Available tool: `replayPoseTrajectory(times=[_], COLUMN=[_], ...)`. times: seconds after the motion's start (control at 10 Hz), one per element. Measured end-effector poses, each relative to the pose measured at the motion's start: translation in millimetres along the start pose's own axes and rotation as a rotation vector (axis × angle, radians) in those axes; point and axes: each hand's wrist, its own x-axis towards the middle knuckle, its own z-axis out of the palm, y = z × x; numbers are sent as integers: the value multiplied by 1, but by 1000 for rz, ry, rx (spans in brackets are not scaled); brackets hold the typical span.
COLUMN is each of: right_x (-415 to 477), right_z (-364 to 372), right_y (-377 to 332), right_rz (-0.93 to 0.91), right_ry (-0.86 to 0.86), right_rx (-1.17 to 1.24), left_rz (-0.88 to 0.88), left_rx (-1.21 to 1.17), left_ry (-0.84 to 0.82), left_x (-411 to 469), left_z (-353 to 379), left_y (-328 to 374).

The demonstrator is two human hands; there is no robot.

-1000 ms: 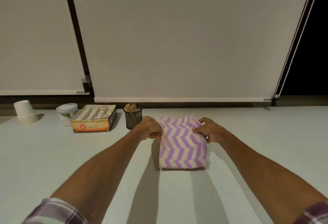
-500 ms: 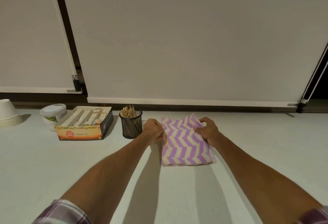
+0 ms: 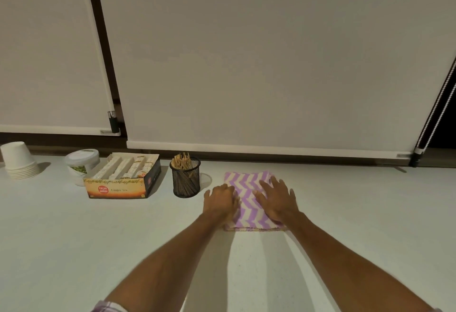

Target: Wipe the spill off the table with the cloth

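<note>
A folded cloth (image 3: 248, 188) with purple and white zigzag stripes lies flat on the pale table (image 3: 357, 225), near the back edge. My left hand (image 3: 220, 201) rests palm down on the cloth's left edge, fingers spread. Palm down on the right half of the cloth lies my right hand (image 3: 277, 199), its fingers also apart. Neither hand grips the fabric. I see no spill on the table; the surface under the cloth is hidden.
A black mesh cup of wooden sticks (image 3: 185, 176) stands just left of the cloth. Further left are an open tea box (image 3: 123, 180), a white lidded tub (image 3: 81, 164) and stacked paper cups (image 3: 19, 161). Roller blinds (image 3: 246, 64) hang behind the table.
Both hands let go of the cloth's far corners and now lie flat with fingers spread on top of it. The cloth has settled flatter. The camera view has shifted to the right.
</note>
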Motion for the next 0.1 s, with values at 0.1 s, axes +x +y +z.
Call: replayPoseTrajectory(times=[0.1], right_x=[-21], right_z=[-21], right_y=[-6], right_rz=[-36], right_ry=[90], right_rx=[25], left_rz=[44], left_rx=[92], left_ry=[45], left_x=[-20], left_z=[-18], left_y=[4])
